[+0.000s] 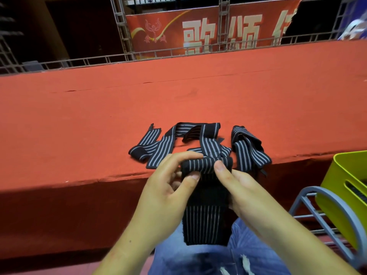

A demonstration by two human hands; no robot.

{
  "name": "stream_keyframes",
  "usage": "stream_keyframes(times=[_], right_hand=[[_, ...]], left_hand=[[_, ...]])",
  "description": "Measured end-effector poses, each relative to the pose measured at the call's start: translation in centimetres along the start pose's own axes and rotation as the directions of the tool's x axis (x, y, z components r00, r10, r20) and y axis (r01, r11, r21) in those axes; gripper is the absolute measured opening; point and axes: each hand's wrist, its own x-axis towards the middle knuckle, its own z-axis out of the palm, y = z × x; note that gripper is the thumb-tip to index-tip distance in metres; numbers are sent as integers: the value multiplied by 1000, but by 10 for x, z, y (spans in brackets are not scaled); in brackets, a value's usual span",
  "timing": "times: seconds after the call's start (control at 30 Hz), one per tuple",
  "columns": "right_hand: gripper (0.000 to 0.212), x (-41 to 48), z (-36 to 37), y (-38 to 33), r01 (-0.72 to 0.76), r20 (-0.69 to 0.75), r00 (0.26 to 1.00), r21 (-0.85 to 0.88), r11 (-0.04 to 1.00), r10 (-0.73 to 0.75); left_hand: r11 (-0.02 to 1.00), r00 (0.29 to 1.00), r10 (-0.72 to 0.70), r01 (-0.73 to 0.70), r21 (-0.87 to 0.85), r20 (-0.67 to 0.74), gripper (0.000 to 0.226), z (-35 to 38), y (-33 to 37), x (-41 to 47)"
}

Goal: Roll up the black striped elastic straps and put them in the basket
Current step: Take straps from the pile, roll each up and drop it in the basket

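A black elastic strap with thin white stripes (204, 217) hangs down over my lap, its top end turned into a small roll just below the red platform's front edge. My left hand (170, 181) pinches the roll's left end between thumb and fingers. The roll's right end is pinched by my right hand (234, 181). More striped straps (164, 143) lie loose and tangled on the platform just beyond my hands, with a folded bunch (248, 149) to their right. A yellow-green basket (343, 197) sits at the right edge, with something dark and striped visible through its side slot.
The red carpeted platform (178, 100) stretches wide in front of me. The basket rests on a grey wire rack (321, 215) at my right. Grey metal trusses (121, 26) and a red banner (198, 26) stand behind the platform. My knees in blue jeans (198, 259) fill the bottom.
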Motion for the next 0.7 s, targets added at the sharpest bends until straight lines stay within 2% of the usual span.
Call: stream_keyframes(times=[0.13, 0.3, 0.5, 0.7], right_hand=[[73, 0, -3, 0, 17, 12, 1000, 38, 999, -17], [47, 0, -4, -3, 66, 1, 998, 44, 997, -66], [28, -2, -4, -5, 99, -8, 995, 58, 993, -98], [33, -3, 0, -8, 116, 15, 993, -59, 991, -115]], left_hand=[[999, 1000, 17, -17, -35, 5, 51, 2, -1, 0], [999, 1000, 21, -20, -32, 12, 57, 2, 0, 0], [996, 997, -32, 38, -78, 73, 49, 4, 0, 0], [986, 985, -128, 139, -95, 112, 64, 8, -8, -1]])
